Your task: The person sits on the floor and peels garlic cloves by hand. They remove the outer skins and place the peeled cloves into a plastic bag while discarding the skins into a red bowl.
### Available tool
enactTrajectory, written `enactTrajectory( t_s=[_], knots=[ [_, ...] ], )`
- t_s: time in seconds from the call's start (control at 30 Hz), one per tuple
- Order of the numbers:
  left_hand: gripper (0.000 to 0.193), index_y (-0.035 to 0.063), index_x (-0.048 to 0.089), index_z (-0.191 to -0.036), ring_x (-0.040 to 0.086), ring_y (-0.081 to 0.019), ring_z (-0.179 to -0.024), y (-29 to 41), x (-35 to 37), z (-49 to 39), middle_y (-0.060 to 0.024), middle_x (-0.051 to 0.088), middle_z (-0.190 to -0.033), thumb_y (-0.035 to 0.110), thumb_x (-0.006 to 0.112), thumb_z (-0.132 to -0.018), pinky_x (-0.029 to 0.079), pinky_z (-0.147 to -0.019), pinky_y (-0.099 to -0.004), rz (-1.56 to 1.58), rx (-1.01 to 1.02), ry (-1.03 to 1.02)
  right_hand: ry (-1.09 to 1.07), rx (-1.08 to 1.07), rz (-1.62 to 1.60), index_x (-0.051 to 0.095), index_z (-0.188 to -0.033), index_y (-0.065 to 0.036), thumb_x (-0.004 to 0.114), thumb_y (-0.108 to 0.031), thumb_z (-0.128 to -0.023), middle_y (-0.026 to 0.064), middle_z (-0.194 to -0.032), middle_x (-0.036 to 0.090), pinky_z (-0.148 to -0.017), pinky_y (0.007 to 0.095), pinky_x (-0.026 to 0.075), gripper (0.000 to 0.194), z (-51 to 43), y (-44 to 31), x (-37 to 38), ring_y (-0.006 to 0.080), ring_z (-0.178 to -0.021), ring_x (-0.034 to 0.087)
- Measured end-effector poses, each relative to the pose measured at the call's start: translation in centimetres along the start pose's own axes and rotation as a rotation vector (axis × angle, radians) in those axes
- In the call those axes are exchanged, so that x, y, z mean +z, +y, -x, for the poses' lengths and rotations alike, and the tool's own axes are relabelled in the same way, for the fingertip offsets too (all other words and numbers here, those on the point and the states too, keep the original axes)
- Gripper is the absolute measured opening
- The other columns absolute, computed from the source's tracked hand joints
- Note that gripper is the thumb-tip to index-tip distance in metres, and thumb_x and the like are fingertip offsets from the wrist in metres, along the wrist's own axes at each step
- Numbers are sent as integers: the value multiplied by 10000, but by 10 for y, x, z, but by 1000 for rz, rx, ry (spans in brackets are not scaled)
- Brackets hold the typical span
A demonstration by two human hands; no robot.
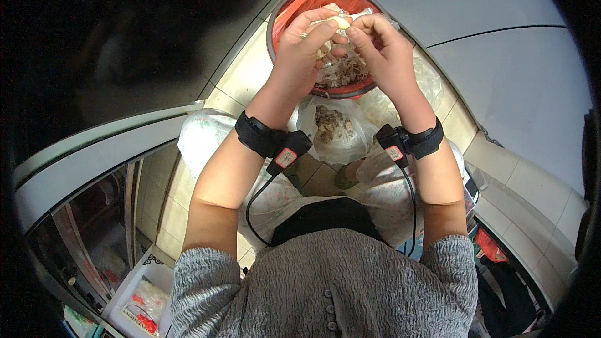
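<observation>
A pale peeled piece that looks like a garlic clove [340,23] is pinched between the thumb and forefinger of my left hand [305,40]. Further whitish pieces or skins [324,50] lie against that palm, partly hidden by the fingers. My right hand [386,49] has its thumb and forefinger closed at the clove's right end. Both hands are above a round bin [271,37] with a dark rim and a red plastic liner [293,8]. Papery brownish-white skins [345,72] and clear plastic lie inside it.
A translucent plastic bag [335,150] holding brown, dry-looking matter [331,124] sits on the floor between my knees. Another clear bag [428,82] lies right of the bin. Pale cabinet panels [497,61] stand at right, with a glass-fronted cabinet [94,225] at left. Cabled devices [286,155] are strapped to both wrists.
</observation>
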State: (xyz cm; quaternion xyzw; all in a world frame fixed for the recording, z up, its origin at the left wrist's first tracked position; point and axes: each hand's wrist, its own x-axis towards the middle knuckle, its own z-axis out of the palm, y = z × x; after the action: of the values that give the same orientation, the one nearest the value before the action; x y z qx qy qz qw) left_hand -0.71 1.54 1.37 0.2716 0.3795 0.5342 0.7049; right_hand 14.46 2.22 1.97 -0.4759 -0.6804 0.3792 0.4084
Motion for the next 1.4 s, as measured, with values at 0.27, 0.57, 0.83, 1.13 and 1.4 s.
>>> enactTrajectory(
  t_s=[0.27,0.57,0.83,1.13,1.4],
  knots=[
    [193,32,548,-993,598,-106,-780,2,-1,5,-61,613,-899,151,568,-843,502,-704,-244,70,-71,-15,136,-241,227,544,-817,-36,501,-156,-902,55,-689,527,-602,261,419,154,2,-1,9,142,-625,499],
    [204,47,587,-969,587,-91,-794,8,-5,7,-31,606,-889,201,590,-836,495,-732,-227,18,-71,-114,201,-178,253,539,-793,-17,567,-101,-831,121,-732,567,-599,331,456,97,1,-10,9,286,-667,574],
    [276,21,585,-1034,591,-98,-826,5,-5,4,-30,604,-919,189,638,-821,500,-758,-219,15,-128,-122,155,-433,363,558,-791,-37,610,-77,-777,120,-743,562,-622,345,458,67,-1,-2,7,294,-701,562],
    [244,0,582,-1021,607,-107,-734,6,1,6,-77,628,-875,50,650,-792,523,-655,-207,-255,-30,-136,396,-273,447,555,-760,-26,575,-129,-830,115,-705,563,-581,328,449,126,-13,-5,-19,280,-638,553],
    [220,-5,579,-861,611,-96,-627,3,1,4,-68,637,-769,23,734,-708,512,-551,-199,-438,254,-84,201,76,398,621,-892,-44,615,-189,-819,112,-613,573,-564,286,457,163,-9,4,-20,199,-544,560]
  ],
)
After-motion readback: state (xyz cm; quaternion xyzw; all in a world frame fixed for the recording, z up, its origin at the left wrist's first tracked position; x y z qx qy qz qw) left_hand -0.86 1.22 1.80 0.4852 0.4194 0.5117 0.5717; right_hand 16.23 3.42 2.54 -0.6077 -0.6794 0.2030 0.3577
